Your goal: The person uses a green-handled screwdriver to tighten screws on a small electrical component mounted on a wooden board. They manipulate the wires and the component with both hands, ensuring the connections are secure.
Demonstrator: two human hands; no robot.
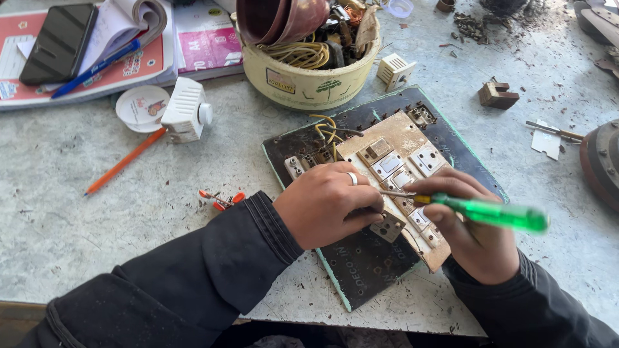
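A cream round tub is seen at twelve o'clock on the grey worktop, filled with coiled yellow wire, a maroon cup and small metal parts. At ten o'clock from the hands a white dial unit is set beside a round lid, with an orange pencil below them and small orange-handled pliers just beside the left sleeve. Books, a blue pen and a dark phone are stacked at eleven o'clock. A worn beige switch plate is laid tilted on a dark green-edged board at the centre. The plate is pressed by the clenched left hand, a ring on one finger. A green-handled screwdriver is grasped by the right hand, its tip held at the plate between both hands
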